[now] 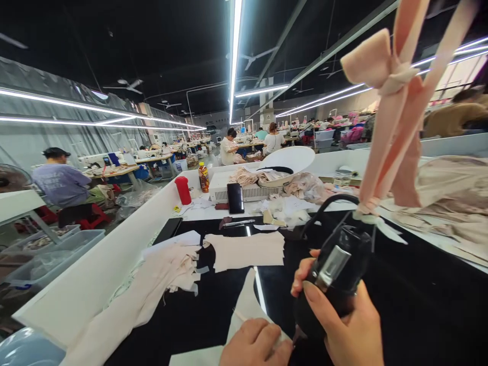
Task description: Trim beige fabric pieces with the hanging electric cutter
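My right hand [343, 320] is wrapped around a black corded hand tool [345, 264] with a shiny metal plate on its side. Pink fabric strips [391, 117], knotted together, run from the top of the tool up out of view. At the bottom middle, my left hand [255, 343] has its fingers curled together on a pale, pointed fabric piece [246, 300], pinning it to the black tabletop [274, 284]. Part of that piece is hidden under the fingers. A flat cream fabric piece [247, 250] lies just beyond, apart from both hands.
Layered pale fabric [152, 290] lies along the white side wall [87, 274] at left. A phone [235, 198], a red cup [183, 190], a drink bottle [203, 178] and a pen [239, 222] are at the back. More beige fabric [453, 198] is heaped at right. People work farther off.
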`<state>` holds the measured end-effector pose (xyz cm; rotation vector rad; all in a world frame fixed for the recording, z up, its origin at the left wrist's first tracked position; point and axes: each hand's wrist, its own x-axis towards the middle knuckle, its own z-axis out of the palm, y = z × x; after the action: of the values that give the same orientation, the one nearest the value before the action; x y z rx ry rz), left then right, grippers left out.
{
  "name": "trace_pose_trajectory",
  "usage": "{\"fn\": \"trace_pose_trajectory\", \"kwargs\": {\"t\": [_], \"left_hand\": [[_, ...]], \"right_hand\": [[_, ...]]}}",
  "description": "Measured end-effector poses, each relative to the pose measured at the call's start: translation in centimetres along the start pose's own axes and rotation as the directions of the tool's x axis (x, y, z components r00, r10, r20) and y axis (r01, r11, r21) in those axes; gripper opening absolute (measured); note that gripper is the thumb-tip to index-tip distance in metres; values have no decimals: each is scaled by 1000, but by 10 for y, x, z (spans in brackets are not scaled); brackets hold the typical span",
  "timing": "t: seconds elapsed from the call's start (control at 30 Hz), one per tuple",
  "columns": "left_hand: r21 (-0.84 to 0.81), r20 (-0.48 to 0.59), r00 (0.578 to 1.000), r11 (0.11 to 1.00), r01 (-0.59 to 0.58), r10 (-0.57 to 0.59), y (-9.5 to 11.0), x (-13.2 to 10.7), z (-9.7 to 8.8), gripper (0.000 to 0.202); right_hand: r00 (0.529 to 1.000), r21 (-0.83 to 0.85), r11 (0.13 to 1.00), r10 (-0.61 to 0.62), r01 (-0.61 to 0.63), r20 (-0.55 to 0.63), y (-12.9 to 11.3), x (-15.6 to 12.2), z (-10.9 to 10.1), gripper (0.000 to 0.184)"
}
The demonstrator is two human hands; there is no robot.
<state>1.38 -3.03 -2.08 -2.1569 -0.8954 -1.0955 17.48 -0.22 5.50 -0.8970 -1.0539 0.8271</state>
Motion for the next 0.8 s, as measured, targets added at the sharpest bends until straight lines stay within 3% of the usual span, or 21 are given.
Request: {"fn": "trace_pose_trajectory", "kwargs": {"t": [0.1,0.27,0.53,0.8], "left_hand": [[6,83,996,1000,-27,26,-7,-2,-15,43],[26,206,978,999,-30,24,-8,-16,-16,34],[50,248,969,999,-20,7,-12,-30,-14,32],[20,324,946,999,-37,29,-13,-42,-13,29]], "right_hand": [[999,85,996,-19,16,27,-11,-5,10,33],[1000,129,992,5,-5,3,-17,-9,17,32],[989,133,989,-86,71,117,-8,-1,5,29],[994,170,983,-88,75,67,-6,9,18,31]]}}
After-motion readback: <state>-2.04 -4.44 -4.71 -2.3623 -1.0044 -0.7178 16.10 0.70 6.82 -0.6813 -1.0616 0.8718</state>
